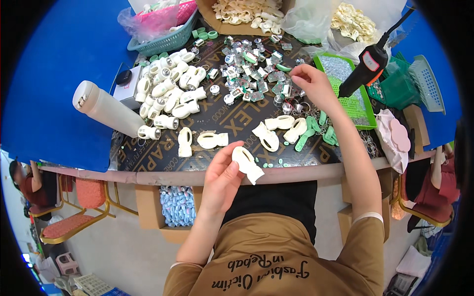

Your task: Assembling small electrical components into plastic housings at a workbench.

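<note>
Dark printed tabletop (pixel 222 126) strewn with white shells (pixel 170 91), blue floor (pixel 54 64) around

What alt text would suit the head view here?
Seen from above, the left hand holds a cream plastic shell at the near edge of a dark worktable, while the right hand reaches into a pile of small parts. More white shells, green pieces, a white bottle and a glue gun lie around.
</note>
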`<state>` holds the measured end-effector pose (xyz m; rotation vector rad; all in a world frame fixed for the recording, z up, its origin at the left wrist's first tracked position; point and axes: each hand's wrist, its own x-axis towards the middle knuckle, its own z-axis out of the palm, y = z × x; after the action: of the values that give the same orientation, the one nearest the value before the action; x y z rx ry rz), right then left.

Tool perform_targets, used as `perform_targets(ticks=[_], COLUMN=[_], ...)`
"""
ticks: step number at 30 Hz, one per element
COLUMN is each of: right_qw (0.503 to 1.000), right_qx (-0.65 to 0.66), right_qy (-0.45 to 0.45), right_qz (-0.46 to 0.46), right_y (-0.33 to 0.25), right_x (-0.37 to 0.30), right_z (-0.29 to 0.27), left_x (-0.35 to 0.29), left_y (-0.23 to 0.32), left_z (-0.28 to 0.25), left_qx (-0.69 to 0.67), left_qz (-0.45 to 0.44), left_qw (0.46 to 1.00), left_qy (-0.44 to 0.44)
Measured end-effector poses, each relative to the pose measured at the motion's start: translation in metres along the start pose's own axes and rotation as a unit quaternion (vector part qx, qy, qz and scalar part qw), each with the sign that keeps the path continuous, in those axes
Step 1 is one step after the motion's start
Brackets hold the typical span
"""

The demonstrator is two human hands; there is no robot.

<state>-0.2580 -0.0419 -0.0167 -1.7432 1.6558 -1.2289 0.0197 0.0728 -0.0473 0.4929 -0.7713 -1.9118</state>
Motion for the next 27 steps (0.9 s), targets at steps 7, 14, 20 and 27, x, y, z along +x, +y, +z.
perform_targets(ticks=[7, 14, 20, 27], right_qw=[0.964, 0.997, 0.941, 0.993], right_qx=[-0.249, -0.068, -0.331, -0.117], right_qy=[-0.055, 0.033, -0.071, 0.01], right_qz=[0.071, 0.032, 0.027, -0.022], right_y=[-0.025, -0.012, -0.03, -0.023], right_x=[-0.014, 0.0, -0.012, -0.007], right_z=[0.014, 0.014, 0.025, 0.027], left_x=[0.001, 0.0, 0.001, -0.002], left_y=[0.0, 0.0, -0.003, -0.002], left_z=[-0.003, -0.004, -0.007, -0.01], left_qx=[-0.009, -0.018, -0.013, -0.022], left_qz=[-0.002, -0.006, 0.0, -0.008], left_qw=[1.0, 1.0, 1.0, 1.0], left_qy=[-0.003, -0.009, -0.001, -0.011])
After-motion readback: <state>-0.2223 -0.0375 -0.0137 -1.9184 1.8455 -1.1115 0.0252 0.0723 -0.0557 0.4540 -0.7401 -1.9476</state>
